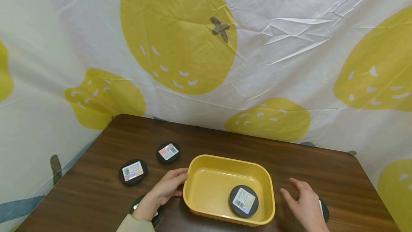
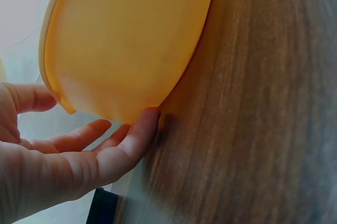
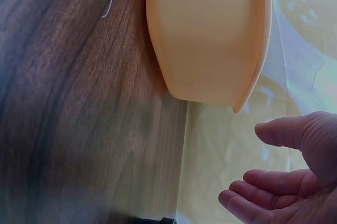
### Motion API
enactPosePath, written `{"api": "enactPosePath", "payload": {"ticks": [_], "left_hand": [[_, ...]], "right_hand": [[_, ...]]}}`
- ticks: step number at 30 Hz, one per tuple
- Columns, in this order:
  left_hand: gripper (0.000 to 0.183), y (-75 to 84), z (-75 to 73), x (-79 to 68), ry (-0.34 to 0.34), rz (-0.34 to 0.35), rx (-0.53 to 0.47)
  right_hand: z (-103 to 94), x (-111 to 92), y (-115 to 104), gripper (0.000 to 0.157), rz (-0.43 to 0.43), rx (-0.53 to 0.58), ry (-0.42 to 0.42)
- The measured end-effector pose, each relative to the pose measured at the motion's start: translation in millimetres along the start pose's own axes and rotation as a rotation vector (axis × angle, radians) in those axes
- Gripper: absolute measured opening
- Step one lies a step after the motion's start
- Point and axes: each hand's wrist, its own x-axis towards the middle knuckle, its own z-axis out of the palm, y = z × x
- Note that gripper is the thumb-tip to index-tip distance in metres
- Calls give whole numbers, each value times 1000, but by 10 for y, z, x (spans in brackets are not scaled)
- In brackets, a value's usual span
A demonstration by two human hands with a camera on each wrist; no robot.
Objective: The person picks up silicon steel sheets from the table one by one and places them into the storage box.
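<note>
Lower centre, head view: yellow tray (image 1: 204,192) with a black disc (image 1: 243,201) inside, right.
Left hand (image 1: 168,185): grasping the tray's left end.
Right hand (image 1: 304,202): released, lower right.
Left wrist: tray upper left, hand against it.
Right wrist: hand lower right, apart from tray.

Yellow tray (image 1: 206,189) on a brown table (image 1: 96,203), with one labelled black disc (image 1: 243,201) inside.
The left hand (image 1: 170,185) holds one end; the right hand (image 1: 304,203) stands just apart from the other.
</note>
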Motion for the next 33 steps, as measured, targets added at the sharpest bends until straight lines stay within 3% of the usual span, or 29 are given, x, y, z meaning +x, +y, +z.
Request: {"api": "enactPosePath", "payload": {"ticks": [3, 8, 23, 33], "left_hand": [[47, 2, -1, 5, 2, -5, -1], [47, -4, 0, 13, 1, -9, -1], [48, -7, -4, -1, -1, -1, -5], [47, -12, 0, 2, 8, -3, -3]], "right_hand": [[-30, 12, 18, 49, 50, -1, -71], [-76, 16, 51, 55, 93, 4, -119], [-146, 16, 192, 59, 137, -23, -132], [-172, 28, 278, 72, 176, -56, -177]]}}
